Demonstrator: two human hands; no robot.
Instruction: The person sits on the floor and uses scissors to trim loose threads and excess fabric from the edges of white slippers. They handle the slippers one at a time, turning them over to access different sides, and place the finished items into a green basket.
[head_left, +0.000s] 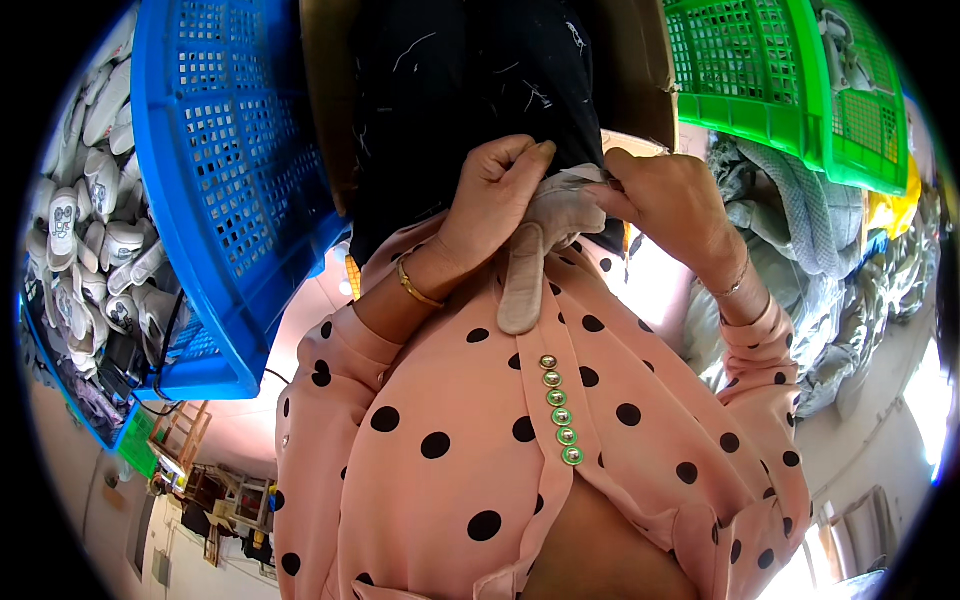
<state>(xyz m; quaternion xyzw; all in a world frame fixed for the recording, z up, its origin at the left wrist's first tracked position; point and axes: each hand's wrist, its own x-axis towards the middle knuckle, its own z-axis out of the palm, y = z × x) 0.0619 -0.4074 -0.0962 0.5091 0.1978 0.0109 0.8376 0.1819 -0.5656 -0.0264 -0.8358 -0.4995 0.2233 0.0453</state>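
Observation:
A light grey cloth slipper (567, 211) is held in front of my body, over my lap. From it a long, rounded, sole-shaped part (522, 285) hangs down against my polka-dot shirt. My left hand (498, 190) is closed at the slipper's left side, thumb pressed against the curled fingers. Opposite it, my right hand (675, 200) pinches the slipper's right upper edge between thumb and fingers. A thin whitish strip (585, 174) shows along the top edge between both hands. What lies inside the left fist is hidden.
A blue plastic crate (240, 190) stands on the left, beside a heap of grey slippers (95, 230). At the right are a green crate (750, 70) and piles of grey cloth (790, 220). Brown cardboard (645, 75) flanks my legs. Wooden furniture (183, 437) stands at lower left.

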